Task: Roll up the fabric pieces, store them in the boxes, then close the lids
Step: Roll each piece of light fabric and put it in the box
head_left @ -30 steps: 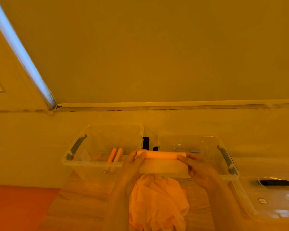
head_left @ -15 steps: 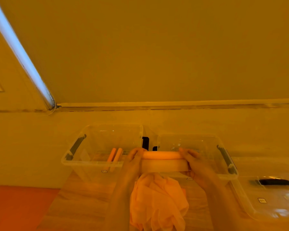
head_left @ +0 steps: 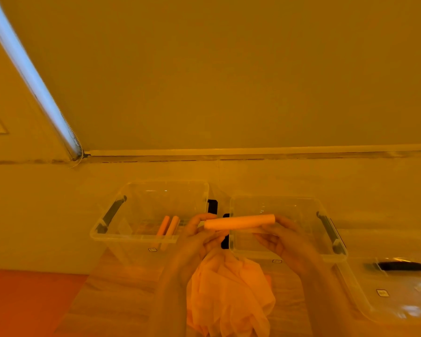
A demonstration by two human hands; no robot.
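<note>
At the back edge of the bench [head_left: 122, 288], toward its left, stands the left box [head_left: 112, 235], clear and lidless, with two rolled pieces [head_left: 167, 228] lying side by side on its floor near the front wall. Just right of it the left hand [head_left: 197, 239] curls its fingers round the left end of the fabric roll [head_left: 240, 222], which lies level in the air across the gap between the two boxes and over the near left corner of the right box [head_left: 326, 257]. A moment ago a flat tail of cloth still hung below the roll between the hands; now none shows, and the roll reads as a plain tight cylinder, so the rolling of this piece looks finished. The right hand [head_left: 284, 237] holds the roll's right end, fingers curled under it and thumb on top as far as the blur allows. The right box shows nothing inside, so the roll probably goes either there or beside the two already stored. Below the hands, at the bench's near edge, a loose heap of fabric [head_left: 229, 297] waits unrolled, which puts the task well short of done. At the right edge of the bench a clear lid [head_left: 399, 293] with a dark handle lies flat, not on any box; closing comes last.
</note>
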